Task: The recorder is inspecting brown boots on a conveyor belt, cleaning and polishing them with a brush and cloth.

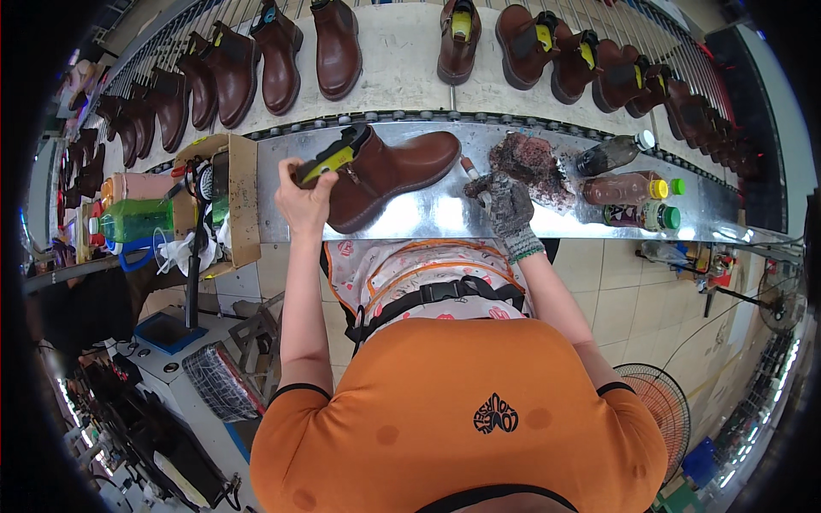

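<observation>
A brown boot point(393, 175) was tilted over the metal desk point(445, 224), its toe pointing right and its open top left; whether its sole touched the metal, I could not tell. The bare left hand point(305, 201) was at the boot's top end, its grip closed on the rim, thumb against the yellow lining point(332, 162). The right hand point(510, 209), in a grey knitted glove, was just beside the boot's toe, on its right. Its grip was closed, with bent fingers, on a small stick point(469, 168), brown at one end and white at the other, which pointed towards the toe.

Further right of the boot lay a crumbly reddish-brown lump point(523, 158), and past that a dark bottle point(609, 156) with a white cap and a brown bottle point(620, 190) with a yellow cap. Left of the boot stood a cardboard box point(246, 201), with a green bottle point(137, 221) farther left. Beyond the boot, more brown boots point(338, 51) stood along a pale belt point(400, 51).
</observation>
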Demonstrator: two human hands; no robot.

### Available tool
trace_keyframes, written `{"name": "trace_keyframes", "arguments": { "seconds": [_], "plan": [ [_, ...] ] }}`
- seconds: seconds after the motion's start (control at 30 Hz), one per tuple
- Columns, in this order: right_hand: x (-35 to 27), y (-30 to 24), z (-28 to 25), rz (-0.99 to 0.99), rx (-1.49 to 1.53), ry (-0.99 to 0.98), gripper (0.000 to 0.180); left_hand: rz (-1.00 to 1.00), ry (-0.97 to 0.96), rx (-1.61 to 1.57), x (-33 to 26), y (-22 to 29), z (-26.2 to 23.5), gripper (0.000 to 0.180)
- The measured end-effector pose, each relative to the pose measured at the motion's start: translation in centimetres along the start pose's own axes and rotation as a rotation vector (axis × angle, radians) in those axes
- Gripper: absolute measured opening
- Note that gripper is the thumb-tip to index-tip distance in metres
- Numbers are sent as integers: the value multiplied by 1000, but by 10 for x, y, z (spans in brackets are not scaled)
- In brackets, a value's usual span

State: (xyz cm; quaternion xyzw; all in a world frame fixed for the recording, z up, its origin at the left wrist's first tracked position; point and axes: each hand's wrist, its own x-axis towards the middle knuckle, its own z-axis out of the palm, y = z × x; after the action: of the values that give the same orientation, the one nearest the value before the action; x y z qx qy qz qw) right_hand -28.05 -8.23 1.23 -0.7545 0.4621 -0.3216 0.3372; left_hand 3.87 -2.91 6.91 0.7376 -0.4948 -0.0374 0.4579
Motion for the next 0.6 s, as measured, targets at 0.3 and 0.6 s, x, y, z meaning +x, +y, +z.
{"name": "trace_keyframes", "arguments": {
  "seconds": [0.3,0.6],
  "plan": [
    [11,-31,-3,-78,-122,-12,26,-297,-281,-54,-44,67,-18,47],
    [8,-56,-6,-32,5,-163,35,-845,-562,-567,-81,69,-22,60]
  ]
}}
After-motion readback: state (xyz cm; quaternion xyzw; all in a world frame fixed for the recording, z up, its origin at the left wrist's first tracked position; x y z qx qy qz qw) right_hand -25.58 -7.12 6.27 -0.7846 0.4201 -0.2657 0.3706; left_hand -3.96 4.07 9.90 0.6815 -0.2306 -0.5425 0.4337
